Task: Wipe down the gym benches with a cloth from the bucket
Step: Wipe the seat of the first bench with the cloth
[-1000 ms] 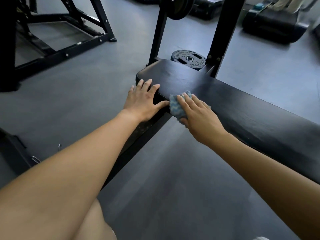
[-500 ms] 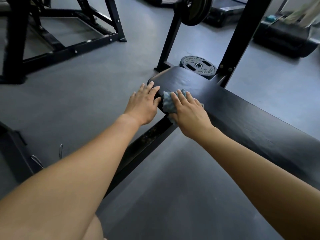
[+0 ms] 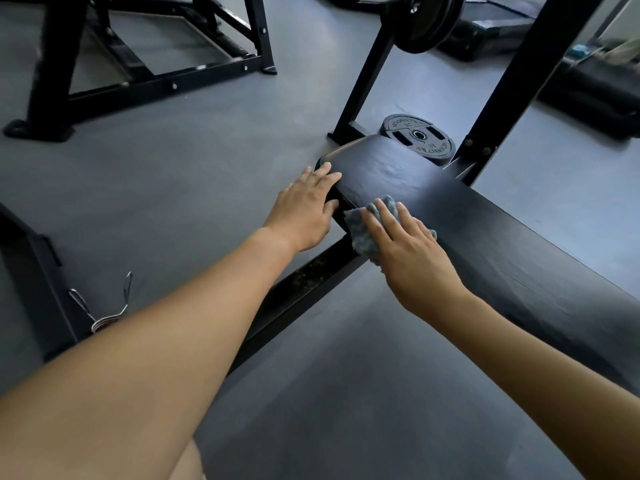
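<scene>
The right grip [image 3: 408, 247] lies flat on the blue-grey cloth [image 3: 360, 233], fingers straight and spread a little, pressing it down rather than clutching it. The cloth sits under that palm on the near edge of the black padded desk [image 3: 485, 237]. It shows past the fingertips and to the grip's left, where a corner hangs over the edge.

Just to the left, the left grip [image 3: 304, 209] rests on the rounded end corner of the desk, fingers extended and relaxed, thumb against the pad's side, holding nothing. The two grips are close together but apart.

Ahead of both grips, past the desk's end, a weight plate [image 3: 419, 138] lies flat on the grey floor [image 3: 173, 168] (its lettering is partly readable, upside down). Higher up and farther ahead hangs a plate on a barbell [image 3: 426, 19], between black uprights [image 3: 519, 64]. Well to the left of the left grip stands a black rack frame [image 3: 156, 64], and a metal spring collar [image 3: 107, 306] lies on the floor beside the left forearm.
</scene>
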`<state>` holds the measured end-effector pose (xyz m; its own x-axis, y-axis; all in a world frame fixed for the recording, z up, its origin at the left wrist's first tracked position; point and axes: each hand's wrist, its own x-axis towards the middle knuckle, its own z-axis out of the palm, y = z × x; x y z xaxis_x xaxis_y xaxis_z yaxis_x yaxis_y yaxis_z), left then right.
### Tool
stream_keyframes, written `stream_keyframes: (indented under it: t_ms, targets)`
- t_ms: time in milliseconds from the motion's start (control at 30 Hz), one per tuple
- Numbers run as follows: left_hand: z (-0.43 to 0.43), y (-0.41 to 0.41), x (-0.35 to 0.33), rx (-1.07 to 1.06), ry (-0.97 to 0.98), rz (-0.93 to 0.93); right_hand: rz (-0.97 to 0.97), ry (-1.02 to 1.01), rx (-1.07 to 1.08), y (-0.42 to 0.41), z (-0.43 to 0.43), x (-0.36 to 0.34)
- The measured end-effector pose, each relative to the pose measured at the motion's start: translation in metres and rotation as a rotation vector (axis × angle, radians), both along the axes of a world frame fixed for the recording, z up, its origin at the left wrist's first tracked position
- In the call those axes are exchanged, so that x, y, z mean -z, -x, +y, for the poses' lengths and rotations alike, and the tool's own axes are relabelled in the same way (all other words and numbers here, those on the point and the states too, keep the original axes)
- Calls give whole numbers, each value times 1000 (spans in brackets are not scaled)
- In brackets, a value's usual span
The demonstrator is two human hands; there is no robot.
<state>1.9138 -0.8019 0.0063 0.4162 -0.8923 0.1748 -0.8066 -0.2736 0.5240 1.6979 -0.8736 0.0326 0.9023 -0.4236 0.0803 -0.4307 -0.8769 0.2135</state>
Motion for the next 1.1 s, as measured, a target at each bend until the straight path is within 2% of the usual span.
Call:
stream_keyframes:
  t_ms: [267, 467, 600, 767, 933, 1100]
  targets:
    - [0, -6, 1, -11, 68, 102, -71, -87, 25, -86, -17, 0]
    - [-3, -9, 2, -17, 64, 95, -74, -2, -69, -54, -17, 3]
    - [-7, -8, 5, -24, 100, 139, -68, 20, -56, -33, -7, 7]
    - [-10, -8, 7, -28, 124, 168, -62, -20, -59, -62, -14, 2]
    - [-10, -4, 0, -83, 141, 195, -121, -90, 46, -102, -17, 7]
    - [-5, -1, -1, -35, 90, 153, -128, -89, 2, -79, -14, 5]
